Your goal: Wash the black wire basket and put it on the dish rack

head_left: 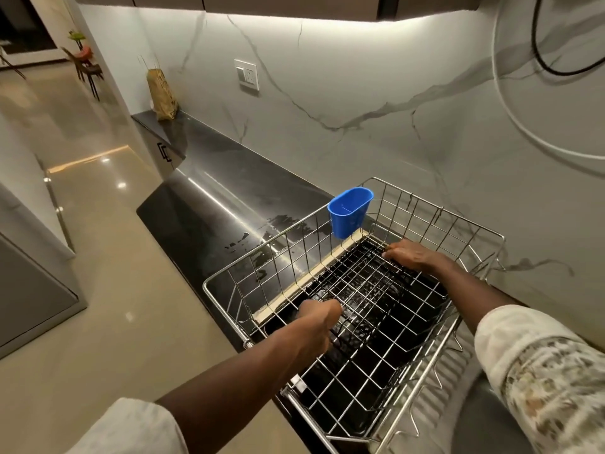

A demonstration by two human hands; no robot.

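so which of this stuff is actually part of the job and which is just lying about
Part of the job:
black wire basket
dish rack, with the basket held inside it

Just lying about:
blue cup, hung on the rack's wall
paper bag, at the far end of the counter
wall socket

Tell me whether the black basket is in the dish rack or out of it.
In: the black basket is below the dish rack's rim, inside its wire walls.

You are seeing a dim kitchen: a strip light (pixel 294 15) at twelve o'clock is washing the wall (pixel 343 80), glare is streaking the worktop (pixel 209 188), and the edges are bowing.
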